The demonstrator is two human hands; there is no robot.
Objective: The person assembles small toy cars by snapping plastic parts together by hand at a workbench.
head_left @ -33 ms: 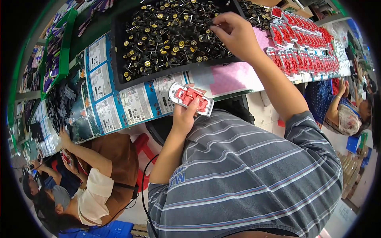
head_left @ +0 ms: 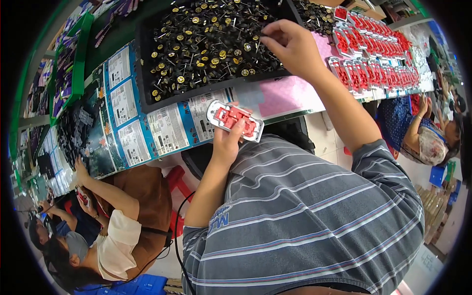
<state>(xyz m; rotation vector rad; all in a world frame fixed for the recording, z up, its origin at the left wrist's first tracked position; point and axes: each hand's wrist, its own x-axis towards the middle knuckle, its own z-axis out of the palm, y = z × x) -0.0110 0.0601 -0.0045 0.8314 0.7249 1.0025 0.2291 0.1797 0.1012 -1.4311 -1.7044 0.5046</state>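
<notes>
My left hand [head_left: 228, 147] is closed round a toy car body [head_left: 236, 121], with its white shell rim and red underside turned up and my thumb across the red part. The car is in front of the tray's near edge. Over the right part of a black tray [head_left: 182, 96] my right hand [head_left: 291, 48] hovers, thumb and fingers curled together. Whatever may be between those fingertips is too small to make out. Heaped in the tray are many small black wheels on metal axles [head_left: 215, 61], several with yellow hubs.
Rows of red and white car bodies [head_left: 366, 73] stand at the right, beside a pink sheet [head_left: 282, 96]. Printed cards [head_left: 169, 128] lie under the tabletop's clear cover. Dark plastic parts [head_left: 78, 125] and a co-worker's hand [head_left: 81, 172] are at the left. A green-edged bin [head_left: 81, 59] stands beyond.
The tray and the toy car appear slightly further left in the picture. My right hand stays over the tray with its fingers curled; my left hand keeps its hold on the car.
</notes>
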